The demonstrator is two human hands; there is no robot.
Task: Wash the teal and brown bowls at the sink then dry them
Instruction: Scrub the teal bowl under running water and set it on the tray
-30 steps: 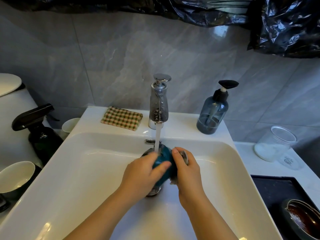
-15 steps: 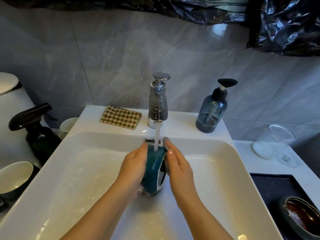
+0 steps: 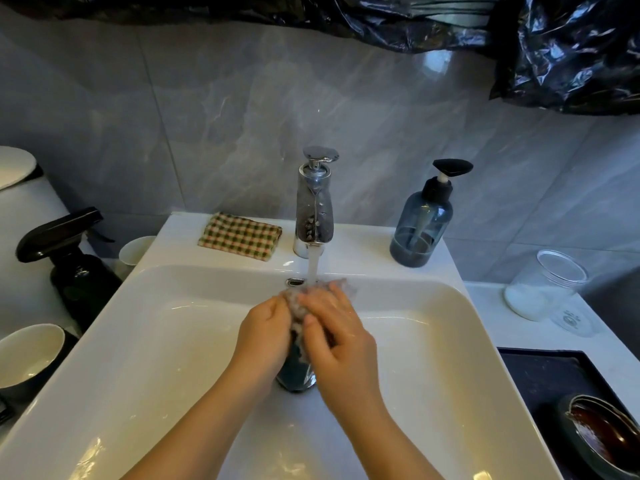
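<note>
A person's left hand [image 3: 266, 336] gripped the teal bowl [image 3: 295, 370], held on edge over the middle of the white sink [image 3: 173, 341]. The right hand [image 3: 343, 341] clutched a grey scrubbing cloth [image 3: 297, 308] against the bowl's upper part, thumb on the near side. Water [image 3: 313, 268] ran from the chrome tap [image 3: 314, 209] onto the cloth. The brown bowl [image 3: 604, 436] lay on a black tray [image 3: 540, 375] at the desk's near right corner. A checked cloth [image 3: 240, 235] and a soap bottle [image 3: 420, 223] flanked the tap on the sink's back edge.
</note>
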